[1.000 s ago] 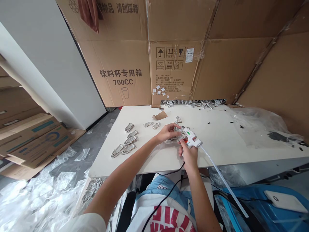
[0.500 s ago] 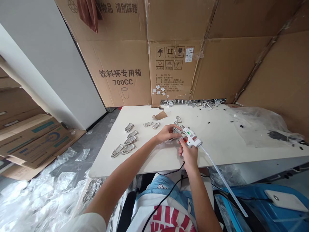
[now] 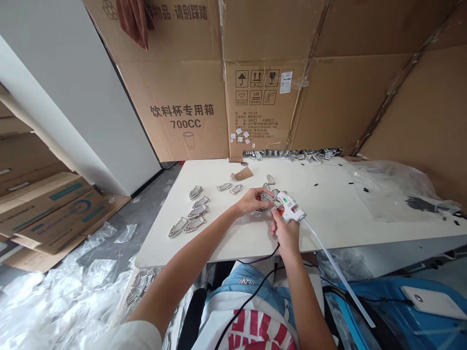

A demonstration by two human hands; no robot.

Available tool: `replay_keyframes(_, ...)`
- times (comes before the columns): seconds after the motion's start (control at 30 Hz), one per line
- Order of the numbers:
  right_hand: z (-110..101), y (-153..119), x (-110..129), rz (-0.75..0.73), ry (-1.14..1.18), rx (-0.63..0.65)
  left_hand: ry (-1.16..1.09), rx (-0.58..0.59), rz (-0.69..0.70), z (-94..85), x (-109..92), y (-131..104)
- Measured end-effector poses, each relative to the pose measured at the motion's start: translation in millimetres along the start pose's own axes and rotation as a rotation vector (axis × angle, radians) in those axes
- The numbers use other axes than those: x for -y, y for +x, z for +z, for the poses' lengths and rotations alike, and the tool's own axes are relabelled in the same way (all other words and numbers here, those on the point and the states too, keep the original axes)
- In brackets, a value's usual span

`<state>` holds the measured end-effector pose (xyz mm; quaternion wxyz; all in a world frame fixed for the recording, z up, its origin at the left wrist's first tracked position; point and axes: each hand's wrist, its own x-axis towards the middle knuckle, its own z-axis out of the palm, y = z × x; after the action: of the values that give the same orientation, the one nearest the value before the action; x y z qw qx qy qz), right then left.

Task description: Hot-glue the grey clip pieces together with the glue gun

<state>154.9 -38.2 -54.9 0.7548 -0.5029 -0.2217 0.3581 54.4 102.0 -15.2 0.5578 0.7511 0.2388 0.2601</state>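
My right hand (image 3: 286,228) is wrapped round the handle of a white hot glue gun (image 3: 291,208). A long glue stick (image 3: 339,272) sticks out of its back end and slants down over the table edge. Opposite it, the fingers of my left hand (image 3: 253,201) pinch a small silver metal frame (image 3: 267,197) close to the gun's front. Fingers and gun partly cover this piece, and the nozzle tip is hard to make out. A few more silver frames (image 3: 270,179) lie just beyond my hands. On the left of the table rest several pointed frames (image 3: 197,211).
Tall cardboard (image 3: 262,107) stands behind the white table (image 3: 226,233), with a heap of metal pieces (image 3: 314,155) at its foot. A clear plastic bag (image 3: 386,194) and black bits lie at right. The gun's black cord (image 3: 255,291) crosses my lap.
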Motion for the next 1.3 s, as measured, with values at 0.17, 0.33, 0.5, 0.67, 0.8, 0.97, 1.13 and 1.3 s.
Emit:
replay_keyframes(0.17, -0.1, 0.0, 0.3, 0.000, -0.014, -0.003, 0.015, 0.009, -0.006, -0.8, 0.9, 0.4)
replay_keyframes(0.33, 0.2, -0.4, 1.1, -0.002, -0.021, -0.003, -0.013, 0.014, -0.012, -0.2, -0.3, -0.5)
replay_keyframes(0.5, 0.4, -0.7, 1.6, -0.007, -0.019, 0.000, -0.013, 0.016, -0.015, -0.2, -1.3, -0.9)
replay_keyframes(0.67, 0.1, 0.0, 1.0, 0.007, -0.020, -0.003, -0.026, 0.015, -0.014, -0.2, -1.6, -0.8)
replay_keyframes(0.8, 0.2, 0.5, 0.7, 0.011, -0.014, -0.005, -0.029, 0.015, -0.017, -0.2, -2.1, -1.2)
replay_keyframes(0.97, 0.5, 0.3, 0.9, 0.008, -0.016, -0.016, -0.067, 0.008, 0.004, 0.4, -4.1, -1.9)
replay_keyframes(1.13, 0.1, 0.2, -0.2, -0.004, -0.025, -0.023, -0.080, 0.017, 0.017, 0.2, -3.9, -2.4)
replay_keyframes(1.3, -0.1, 0.0, -0.2, -0.014, -0.032, -0.023, -0.062, 0.041, 0.033, -1.5, -1.3, -2.2)
